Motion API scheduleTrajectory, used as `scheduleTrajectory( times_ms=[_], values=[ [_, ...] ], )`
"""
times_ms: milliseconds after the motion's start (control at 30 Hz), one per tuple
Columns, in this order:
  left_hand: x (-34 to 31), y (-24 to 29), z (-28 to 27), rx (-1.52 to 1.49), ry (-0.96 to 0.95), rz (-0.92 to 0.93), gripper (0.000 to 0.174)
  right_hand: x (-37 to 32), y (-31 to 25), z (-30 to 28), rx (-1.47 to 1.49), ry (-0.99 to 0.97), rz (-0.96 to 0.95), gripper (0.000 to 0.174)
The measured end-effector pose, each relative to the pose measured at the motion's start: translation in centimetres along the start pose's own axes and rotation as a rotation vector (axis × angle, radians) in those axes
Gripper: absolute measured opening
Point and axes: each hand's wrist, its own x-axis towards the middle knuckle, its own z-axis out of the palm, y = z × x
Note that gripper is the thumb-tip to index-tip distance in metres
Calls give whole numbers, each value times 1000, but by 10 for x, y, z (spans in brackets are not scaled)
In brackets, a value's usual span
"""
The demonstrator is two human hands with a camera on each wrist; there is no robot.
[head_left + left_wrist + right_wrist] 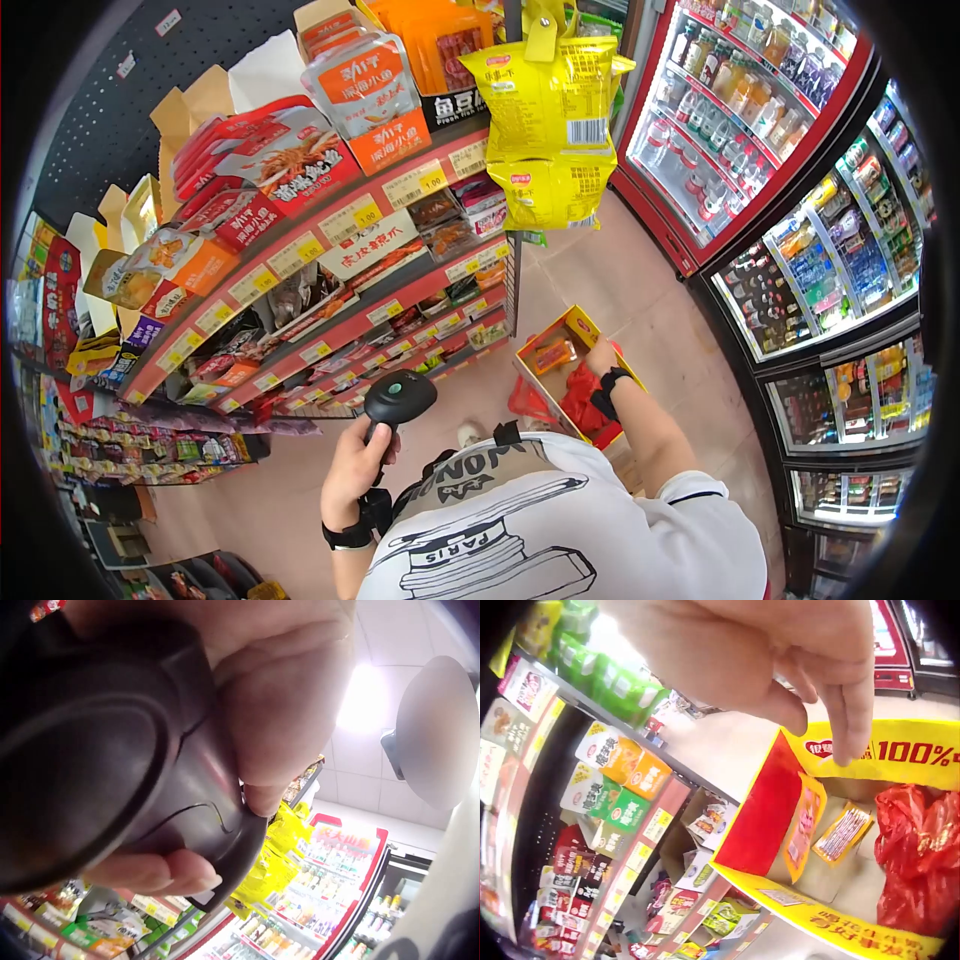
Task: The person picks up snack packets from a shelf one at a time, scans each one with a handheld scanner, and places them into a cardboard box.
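Note:
My left hand (352,470) grips a black handheld barcode scanner (400,398) by its handle, in front of the white shirt. In the left wrist view, the scanner (82,765) fills much of the picture, with fingers and thumb wrapped round it. My right hand (602,357) reaches down to a yellow and red cardboard box (757,817). In the right wrist view its loosely extended fingers overlap the box's printed yellow wall, and nothing is held. Inside the box are two orange snack packets (844,832) and a crumpled red plastic bag (915,862).
A snack shelf (400,195) with price labels curves along the left. Yellow snack bags (550,130) hang at its end. Drink fridges (740,110) line the right side. Pinkish floor tiles (580,265) show between shelf and fridges.

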Motion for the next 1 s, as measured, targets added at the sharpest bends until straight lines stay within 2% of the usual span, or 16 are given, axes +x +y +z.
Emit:
scheduleTrajectory(
  times_ms=[33,67,100,133,200,233,300,367,433,500,567,667,733,767,833,1000],
  values=[
    [-1,1,0,-14,0,6,40,-2,0,-3,-6,13,-75,34],
    [-1,-2,-1,-70,14,-12,28,-23,-32,-32,25,-37,-120,32],
    [0,-3,-2,-74,5,-5,28,-17,-26,-31,54,-58,-201,33],
    [1,-5,-3,-78,-1,5,29,-1,-18,-25,80,-231,-263,27],
    [4,-7,-3,-81,5,-7,30,-9,-60,-55,285,-410,-174,26],
    [5,-5,-3,-82,3,-2,30,-15,-84,-70,286,-401,-196,26],
    [5,-2,-4,-75,-4,1,30,-27,-143,-107,307,-375,-546,22],
    [6,-3,-4,-70,-3,11,30,-72,-224,-168,410,-209,-736,16],
    [7,-3,-5,-72,-18,17,29,-92,-280,-213,358,76,-1063,19],
    [7,-6,-5,-80,-26,25,29,-109,-331,-249,318,449,-1318,23],
    [5,-7,-6,-85,-30,34,29,-114,-375,-274,221,704,-1455,29],
    [2,-9,-9,-98,-32,46,29,-92,-425,-291,133,755,-1535,33],
    [0,-10,-11,-108,-21,55,29,-71,-446,-286,8,877,-1471,33],
    [-1,-11,-11,-109,-18,58,29,-66,-449,-285,9,878,-1475,33],
    [-3,-14,-13,-89,8,42,29,-60,-452,-286,-290,728,-1293,30],
    [-7,-18,-15,-121,29,47,28,-60,-442,-279,-202,822,-1295,19]
  ],
)
